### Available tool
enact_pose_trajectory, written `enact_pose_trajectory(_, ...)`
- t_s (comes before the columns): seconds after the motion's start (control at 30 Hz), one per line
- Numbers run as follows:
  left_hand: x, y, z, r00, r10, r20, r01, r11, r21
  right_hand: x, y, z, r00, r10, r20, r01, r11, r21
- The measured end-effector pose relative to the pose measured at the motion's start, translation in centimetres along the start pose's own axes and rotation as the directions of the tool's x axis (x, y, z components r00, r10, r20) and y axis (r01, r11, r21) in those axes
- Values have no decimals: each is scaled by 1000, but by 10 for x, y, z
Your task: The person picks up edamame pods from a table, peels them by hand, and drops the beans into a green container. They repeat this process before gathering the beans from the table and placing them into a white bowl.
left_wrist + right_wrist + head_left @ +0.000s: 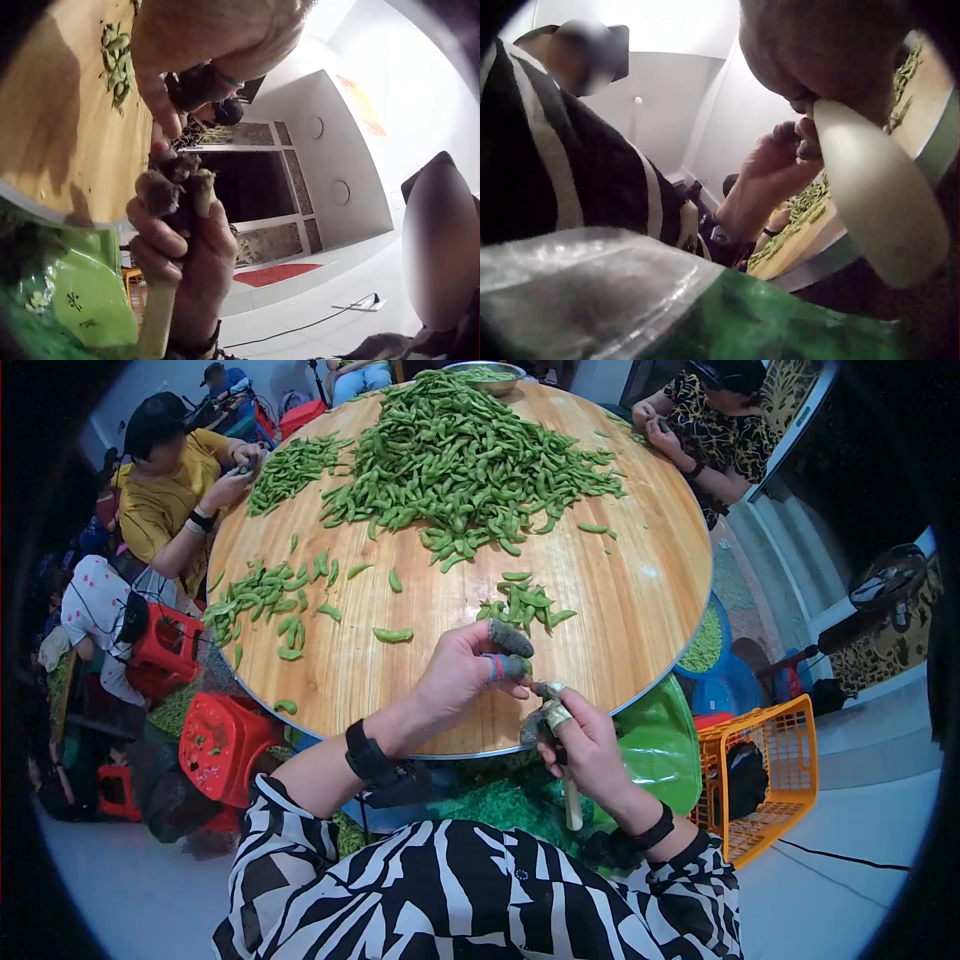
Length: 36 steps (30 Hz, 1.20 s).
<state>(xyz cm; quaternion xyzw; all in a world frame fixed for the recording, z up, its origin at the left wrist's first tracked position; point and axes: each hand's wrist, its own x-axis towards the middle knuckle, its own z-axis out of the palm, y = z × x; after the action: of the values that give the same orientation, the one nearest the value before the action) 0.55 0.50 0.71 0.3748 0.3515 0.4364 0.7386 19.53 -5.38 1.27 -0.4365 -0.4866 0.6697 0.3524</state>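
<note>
My left hand (455, 675) is over the table's near edge, with dark grey covers on its thumb and forefinger and a coloured band round one. Its fingertips come close to those of my right hand (588, 745); I cannot tell whether they pinch anything. The right hand's curled fingers hold a tool with a smooth pale handle (573, 805), which points down toward my lap; its working end is hidden. In the right wrist view the pale handle (881, 195) looms large. Dark covers and a pale wrap sit on the right fingers. A small heap of green soybean pods (525, 603) lies just beyond.
A large pile of pods (460, 465) covers the far side of the round wooden table (640, 600). Loose pods (262, 592) lie at left. Below the near edge hangs a green bag (660, 740), beside an orange crate (790, 780). Red stools (215, 745) stand left. Other people sit around.
</note>
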Motion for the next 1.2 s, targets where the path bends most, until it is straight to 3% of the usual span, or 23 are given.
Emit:
enact_pose_trajectory(0.17, -1, -17, 14, 980, 184, -79, -167, 969, 181, 4, 11, 6, 996, -81, -48, 77, 993, -86)
enact_pose_trajectory(0.27, 2, -31, 11, 965, 255, -53, -237, 943, 232, 6, 14, 8, 985, -157, -75, 145, 979, -144)
enact_pose_trajectory(0.43, -2, -24, 11, 982, 164, -91, -131, 946, 295, 10, 27, 2, 965, -251, -82, 214, 925, -316)
enact_pose_trajectory(0.5, -4, -20, 13, 989, 120, -91, -87, 949, 303, 14, 34, 2, 865, -492, -97, 400, 793, -460)
enact_pose_trajectory(0.57, -7, -21, 14, 992, 79, -103, -57, 977, 204, 12, 27, 1, 897, -432, -93, 357, 832, -424)
enact_pose_trajectory(0.63, -5, -25, 11, 991, 94, -97, -71, 974, 216, 9, 19, 1, 924, -372, -86, 313, 867, -388)
enact_pose_trajectory(0.7, -5, -26, 11, 990, 111, -89, -88, 970, 227, 7, 15, 0, 973, -202, -116, 162, 944, -286)
enact_pose_trajectory(0.83, -6, -27, 13, 989, 101, -107, -80, 978, 191, 7, 15, -2, 975, -200, -93, 175, 957, -230)
enact_pose_trajectory(0.9, -7, -27, 10, 989, 114, -90, -96, 977, 188, 7, 15, -3, 986, -137, -95, 126, 985, -114)
enact_pose_trajectory(0.97, -10, -23, 3, 999, -38, -29, 39, 998, 43, 8, 15, -4, 987, -138, -81, 131, 988, -83)
enact_pose_trajectory(1.0, -10, -24, 1, 999, -39, -28, 40, 998, 43, 8, 15, -4, 988, -138, -68, 135, 990, -52)
enact_pose_trajectory(1.07, -10, -27, -3, 994, -69, 82, 83, 980, -178, 7, 14, -4, 990, -127, -60, 125, 992, -34)
enact_pose_trajectory(1.2, -10, -29, -7, 988, -138, 71, 153, 946, -287, 8, 15, -5, 990, -140, -26, 139, 989, -43)
